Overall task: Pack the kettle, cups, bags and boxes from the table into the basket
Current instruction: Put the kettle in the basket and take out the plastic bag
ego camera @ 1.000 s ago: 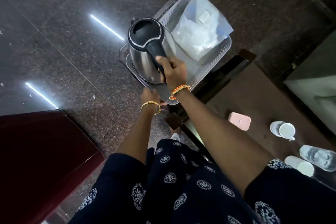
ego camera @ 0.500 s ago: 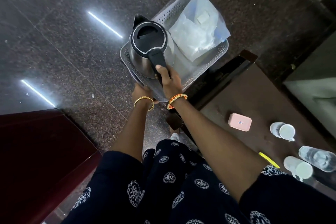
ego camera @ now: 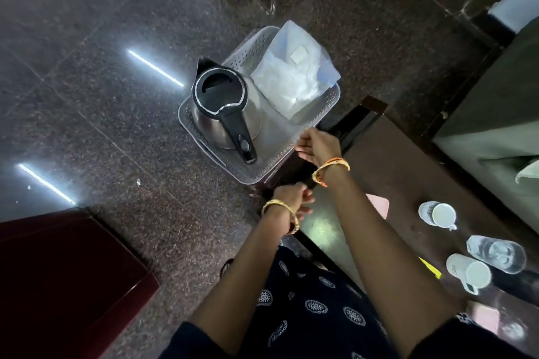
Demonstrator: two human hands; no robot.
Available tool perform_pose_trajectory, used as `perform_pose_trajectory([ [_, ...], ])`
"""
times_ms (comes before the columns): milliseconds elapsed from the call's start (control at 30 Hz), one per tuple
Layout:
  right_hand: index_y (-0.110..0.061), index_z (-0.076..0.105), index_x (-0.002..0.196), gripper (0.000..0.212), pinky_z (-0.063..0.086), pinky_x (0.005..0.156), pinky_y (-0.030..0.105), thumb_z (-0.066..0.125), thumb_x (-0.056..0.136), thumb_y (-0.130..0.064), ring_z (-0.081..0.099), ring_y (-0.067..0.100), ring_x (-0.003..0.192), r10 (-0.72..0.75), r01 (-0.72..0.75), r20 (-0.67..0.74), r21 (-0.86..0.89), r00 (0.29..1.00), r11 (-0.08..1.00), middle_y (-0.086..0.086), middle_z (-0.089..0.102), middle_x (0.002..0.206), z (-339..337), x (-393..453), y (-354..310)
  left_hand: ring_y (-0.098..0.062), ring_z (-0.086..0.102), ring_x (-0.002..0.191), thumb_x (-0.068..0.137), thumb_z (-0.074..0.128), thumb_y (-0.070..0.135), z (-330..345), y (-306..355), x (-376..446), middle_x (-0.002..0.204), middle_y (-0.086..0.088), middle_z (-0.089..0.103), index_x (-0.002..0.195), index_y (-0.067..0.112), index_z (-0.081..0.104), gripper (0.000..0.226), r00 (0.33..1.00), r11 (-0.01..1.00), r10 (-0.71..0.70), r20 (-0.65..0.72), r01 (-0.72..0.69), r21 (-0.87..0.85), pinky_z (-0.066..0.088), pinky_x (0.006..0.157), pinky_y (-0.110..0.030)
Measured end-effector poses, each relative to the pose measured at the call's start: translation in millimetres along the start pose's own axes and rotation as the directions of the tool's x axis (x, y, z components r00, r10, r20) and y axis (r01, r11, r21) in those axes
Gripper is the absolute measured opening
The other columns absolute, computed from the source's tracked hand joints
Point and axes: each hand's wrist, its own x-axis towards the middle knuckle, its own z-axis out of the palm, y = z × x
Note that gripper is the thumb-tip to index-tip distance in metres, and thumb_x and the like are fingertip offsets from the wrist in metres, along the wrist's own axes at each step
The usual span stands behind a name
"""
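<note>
A steel kettle with a black lid and handle stands in the left half of a pale perforated basket on the floor. A clear plastic bag leans in the basket's right half. My right hand hovers open at the basket's near right rim, holding nothing. My left hand is just below the basket's near corner, fingers loosely apart and empty. On the dark table to the right stand two white cups, and a pink box shows partly behind my right forearm.
A clear glass lies beside the cups, and a yellow strip lies near it. A dark red cabinet fills the lower left. The table's post stands right beside the basket. Polished stone floor surrounds the basket.
My right hand has let go of the kettle handle and pulled back to the right; the kettle now rests in the basket. My left hand has drawn away from the basket's near edge.
</note>
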Motion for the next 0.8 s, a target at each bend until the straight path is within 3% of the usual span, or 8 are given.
perform_pose_trajectory([
  [67,-0.012,0.055,0.066,0.024,0.048,0.052,0.021,0.05,0.09,-0.017,0.06,0.014,0.052,0.073,-0.071,-0.017,0.075,0.997,0.995,0.0,0.061,0.05,-18,11,-10,-0.009,0.055,0.043,0.096,0.04,0.021,20,26,5,0.063,0.0,0.06,0.072,0.019,0.052,0.027,0.984,0.983,0.175,0.03,-0.176,0.048,0.042,0.051,-0.022],
  [167,-0.007,0.056,0.07,0.021,0.052,0.054,0.023,0.057,0.088,-0.018,0.06,0.016,0.054,0.058,-0.054,-0.01,0.199,0.998,0.979,0.005,0.06,0.057,-27,33,-35,-0.02,0.056,0.082,0.094,0.047,0.022,28,86,25,0.095,-0.011,0.061,0.097,0.012,0.056,0.014,0.859,0.883,0.469,-0.204,-0.45,0.135,0.05,0.078,-0.037],
  [233,-0.006,0.054,0.077,0.018,0.055,0.072,0.032,0.06,0.087,-0.019,0.055,0.019,0.064,0.028,-0.026,-0.007,0.222,1.0,0.975,0.008,0.055,0.072,-22,48,-55,-0.027,0.057,0.102,0.092,0.052,0.029,22,127,47,0.121,-0.014,0.059,0.118,0.008,0.052,0.034,0.822,0.872,0.489,-0.293,-0.465,0.152,0.046,0.088,-0.036],
  [333,-0.009,0.049,0.095,0.022,0.043,0.104,0.045,0.062,0.083,-0.023,0.059,0.035,0.102,0.033,-0.042,0.057,0.164,0.998,0.985,0.015,0.057,0.118,-13,75,-76,-0.038,0.037,0.133,0.086,0.055,0.049,14,171,77,0.149,-0.02,0.029,0.143,0.007,0.02,0.079,0.88,0.939,0.338,-0.334,-0.292,0.181,0.032,0.108,-0.046],
  [367,-0.01,0.049,0.094,0.024,0.045,0.103,0.041,0.063,0.082,-0.025,0.057,0.034,0.109,0.057,-0.065,0.066,0.131,0.996,0.989,0.017,0.054,0.124,-9,80,-79,-0.039,0.032,0.137,0.084,0.056,0.054,11,179,86,0.152,-0.02,0.022,0.146,0.007,0.011,0.089,0.897,0.955,0.288,-0.335,-0.245,0.165,0.029,0.111,-0.048],
  [500,-0.013,0.051,0.094,0.027,0.042,0.053,0.028,0.07,0.076,-0.017,0.047,0.016,0.06,0.065,-0.058,-0.063,0.102,0.996,0.993,0.005,0.052,0.078,6,103,-77,-0.037,0.042,0.129,0.086,0.053,0.052,6,191,110,0.147,-0.019,0.034,0.144,0.008,0.021,0.08,0.935,0.974,0.224,-0.275,-0.212,0.074,0.038,0.108,-0.046],
  [633,-0.015,0.056,0.087,0.017,0.048,0.049,0.023,0.068,0.078,-0.007,0.054,0.016,0.057,-0.043,0.072,-0.166,0.175,0.985,0.982,0.004,0.06,0.077,9,114,-64,-0.034,0.047,0.127,0.093,0.042,0.043,8,195,113,0.143,-0.015,0.044,0.14,0.007,0.033,0.06,0.949,0.979,0.194,-0.249,-0.203,-0.009,0.039,0.109,-0.043],
  [800,-0.006,0.055,0.068,0.016,0.05,0.065,0.042,0.07,0.07,-0.004,0.059,0.03,0.066,-0.306,0.315,-0.204,0.013,0.93,0.949,0.015,0.064,0.071,-8,71,-57,-0.038,0.046,0.125,0.094,0.04,0.041,30,186,65,0.14,-0.022,0.043,0.135,0.003,0.034,0.056,0.86,0.944,0.327,-0.391,-0.318,0.09,0.039,0.104,-0.041],
])
